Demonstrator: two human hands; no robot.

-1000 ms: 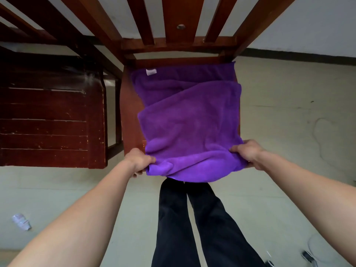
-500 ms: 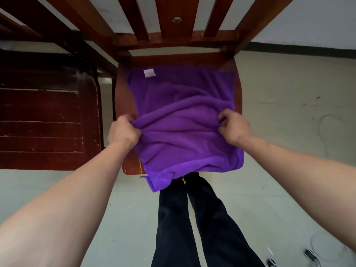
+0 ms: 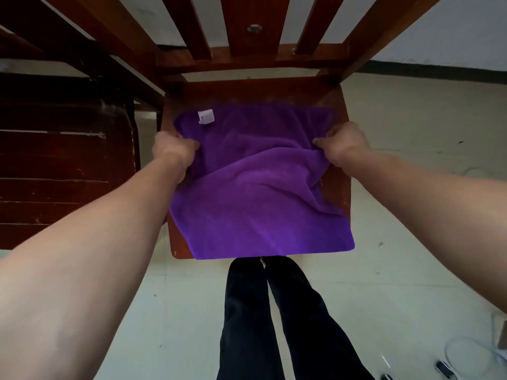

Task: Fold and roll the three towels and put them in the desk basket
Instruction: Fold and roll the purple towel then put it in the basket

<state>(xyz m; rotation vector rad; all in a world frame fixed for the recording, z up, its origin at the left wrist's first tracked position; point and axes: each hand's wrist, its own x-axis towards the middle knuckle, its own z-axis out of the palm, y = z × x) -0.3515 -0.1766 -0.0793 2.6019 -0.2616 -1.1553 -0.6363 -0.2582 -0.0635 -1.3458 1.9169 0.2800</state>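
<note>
Reddish-brown wood forms the chair seat [image 3: 247,91], and the purple towel [image 3: 260,204] lies spread over most of it. The towel's near edge runs along the seat's front edge, with the right near corner just past it. A strip of bare wood shows behind the far edge, where a white label [image 3: 206,116] sits at the left corner.

The left hand [image 3: 172,149] grips the towel's left side with its fingers curled into the cloth. The right hand [image 3: 343,146] pinches the right side, where the fabric bunches into ridges.

Slats of the chair back [image 3: 241,28] rise at the far side. Dark wooden furniture [image 3: 63,165] stands close on the left, with only a narrow gap. Pale floor [image 3: 425,187] lies open to the right, up to a white wall [image 3: 452,31] with a dark skirting strip [image 3: 439,69]. Dark trousers [image 3: 274,325] stand just before the seat. Small objects [image 3: 443,367] on the floor at lower right are too small to tell.
</note>
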